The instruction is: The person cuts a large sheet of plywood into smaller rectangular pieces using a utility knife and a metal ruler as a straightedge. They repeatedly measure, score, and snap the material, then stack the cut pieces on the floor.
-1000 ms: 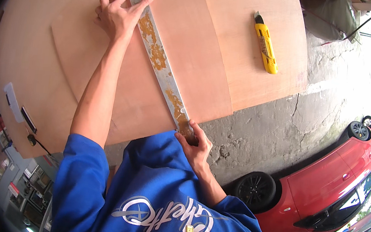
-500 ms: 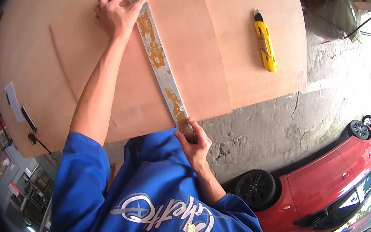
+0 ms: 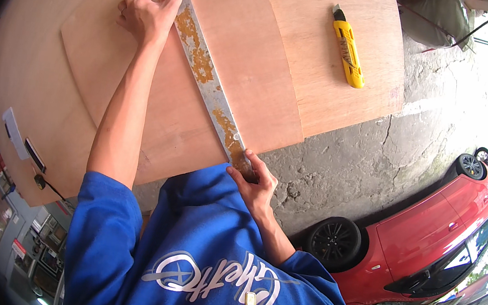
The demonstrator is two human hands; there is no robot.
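A long flat metal straightedge (image 3: 202,68), its surface patched with worn orange-brown, lies at a slant across a thin plywood sheet (image 3: 255,62). Toward its far end, my left hand (image 3: 152,10) straddles it, thumb at the right edge and fingers at the left. Close to my body, my right hand (image 3: 257,183) grips the near end between thumb and fingers, just past the sheet's front edge. A yellow utility knife (image 3: 349,52) rests to the right on a lighter wooden board (image 3: 334,112), its blade end pointing away from me.
A phone-like dark object (image 3: 35,154) and a white slip (image 3: 15,132) lie at the left edge of the boards. Cracked concrete floor (image 3: 339,170) shows to the right. A red car (image 3: 416,241) stands there, and a covered bundle (image 3: 434,20) sits at the far right.
The whole view has shifted slightly. Both hands keep their places on the straightedge, which shows no clear movement over the plywood.
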